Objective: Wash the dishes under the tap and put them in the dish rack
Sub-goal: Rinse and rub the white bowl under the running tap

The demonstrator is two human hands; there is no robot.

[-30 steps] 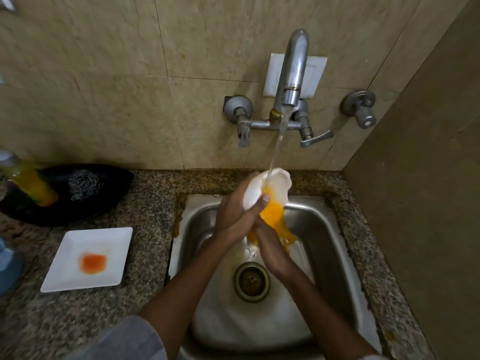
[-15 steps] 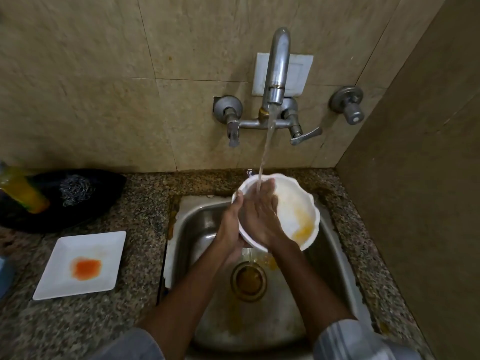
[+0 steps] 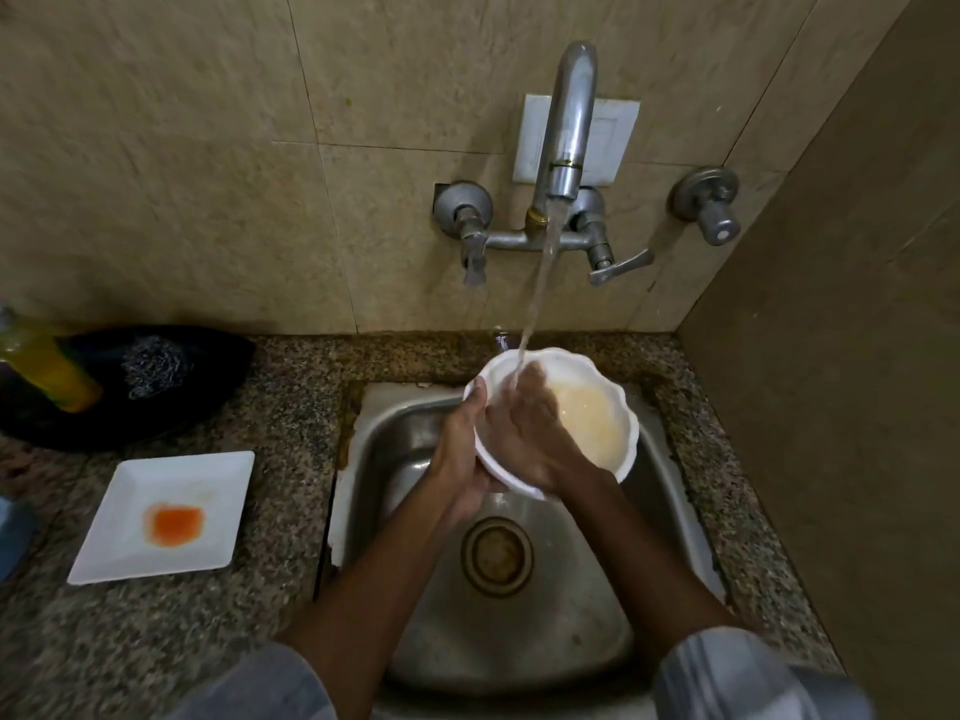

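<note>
Under the tap, my left hand grips the bowl, now upright; right fingers, pressed together, rub inside. Orange has thinned to pale; rinsing continues.

The bowl in the left hand's grip looks like glossy white plastic or ceramic, wet inside. Below the grip the sink is dull, scuffed steel; above it the tap is matt grey metal. The worktop is speckled polished granite.

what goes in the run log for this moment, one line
step: rinse | left hand: holds bowl rim | right hand: rubs inside | tap: running | plate: unwashed
</note>
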